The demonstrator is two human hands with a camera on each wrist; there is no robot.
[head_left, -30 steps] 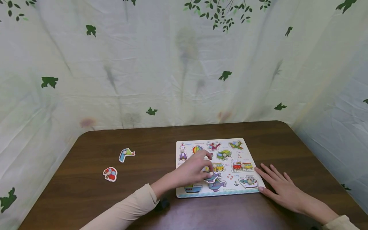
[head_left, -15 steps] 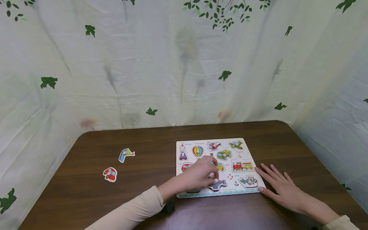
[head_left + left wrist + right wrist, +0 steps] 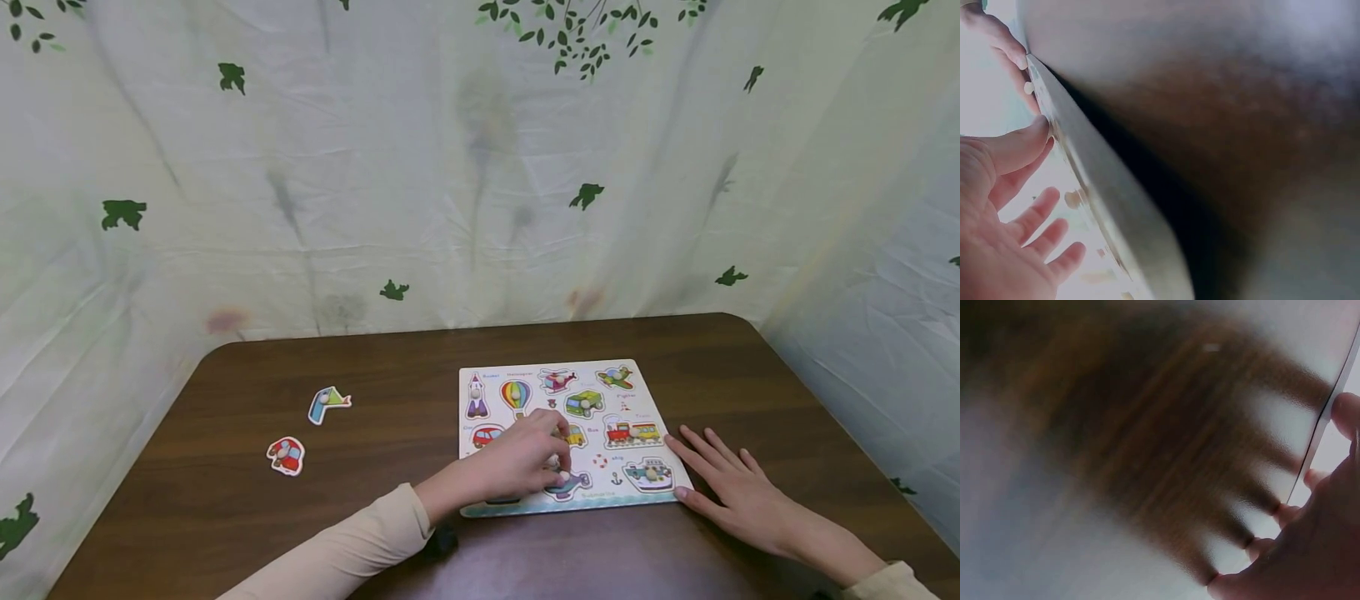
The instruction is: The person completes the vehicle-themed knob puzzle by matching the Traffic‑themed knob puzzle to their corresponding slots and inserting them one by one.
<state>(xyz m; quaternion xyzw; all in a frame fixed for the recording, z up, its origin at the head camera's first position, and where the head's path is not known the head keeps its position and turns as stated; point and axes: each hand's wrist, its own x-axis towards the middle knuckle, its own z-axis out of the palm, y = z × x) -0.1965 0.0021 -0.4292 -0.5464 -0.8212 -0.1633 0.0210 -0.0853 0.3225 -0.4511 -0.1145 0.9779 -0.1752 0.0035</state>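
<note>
In the head view, a white peg puzzle board (image 3: 633, 402) with vehicle pieces lies on the table. My left hand (image 3: 517, 460) reaches over its lower middle, thumb and index finger pinching the knob of the purple-blue submarine piece (image 3: 576, 483). That piece looks seated in its slot, though the hand covers part of it. From the left wrist view, the other fingers of that hand (image 3: 997, 212) spread above the board's thick edge (image 3: 1107, 194). My right hand (image 3: 738, 504) lies flat with fingers spread, thumb and fingertips touching the board's right edge.
Two loose pieces lie on the brown table (image 3: 390, 467) to the left: a red one (image 3: 287, 456) and a blue, green and white one (image 3: 327, 403). Green jeep (image 3: 584, 403), train (image 3: 633, 433) and ship (image 3: 649, 474) pieces sit on the board. A pale leaf-patterned curtain (image 3: 450, 167) hangs behind.
The left hand has moved slightly right and down, bringing the submarine piece from above its printed spot onto it. Over the last half second it barely moves. The right hand stays put.
</note>
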